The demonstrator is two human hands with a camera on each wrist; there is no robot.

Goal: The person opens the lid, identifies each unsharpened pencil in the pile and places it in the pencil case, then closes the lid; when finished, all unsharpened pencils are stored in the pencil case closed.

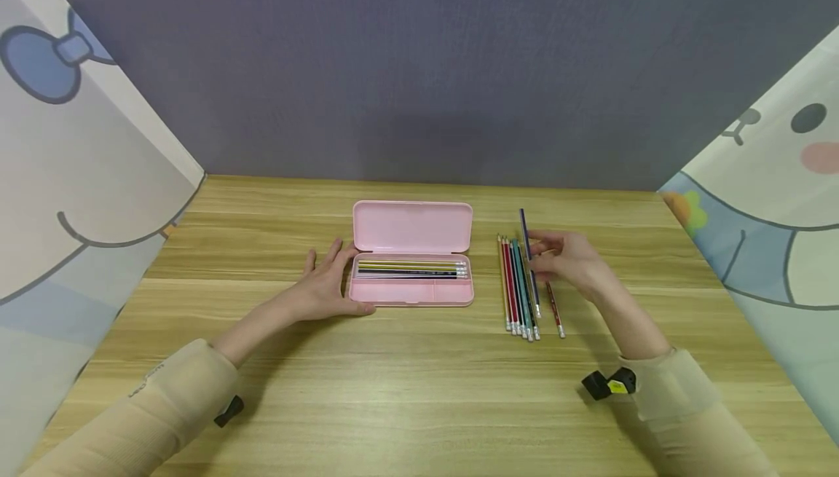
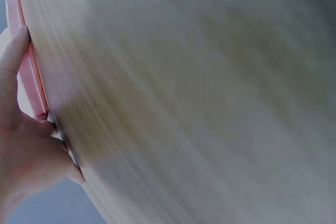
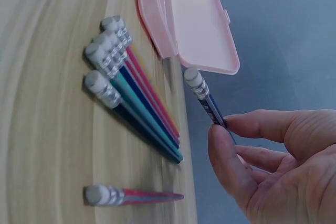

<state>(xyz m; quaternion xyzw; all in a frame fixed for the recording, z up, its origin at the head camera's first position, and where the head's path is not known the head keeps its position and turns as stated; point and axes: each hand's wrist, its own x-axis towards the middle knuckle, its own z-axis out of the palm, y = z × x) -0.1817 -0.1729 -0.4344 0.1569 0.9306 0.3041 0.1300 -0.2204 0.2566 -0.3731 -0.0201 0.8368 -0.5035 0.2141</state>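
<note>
Slim blue pencil in right hand

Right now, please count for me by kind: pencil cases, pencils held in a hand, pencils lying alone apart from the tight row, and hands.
Pink plastic pencil case, lid open: 1
Dark blue pencil pinched by the right hand: 1
Red pencil lying alone on the wooden table: 1
Hands, counting the left hand beside the case: 2
Total: 5

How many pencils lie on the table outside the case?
About 7, some may overlap: a touching row of roughly six right of the pink case, one red pencil apart. The right hand holds another.
</note>
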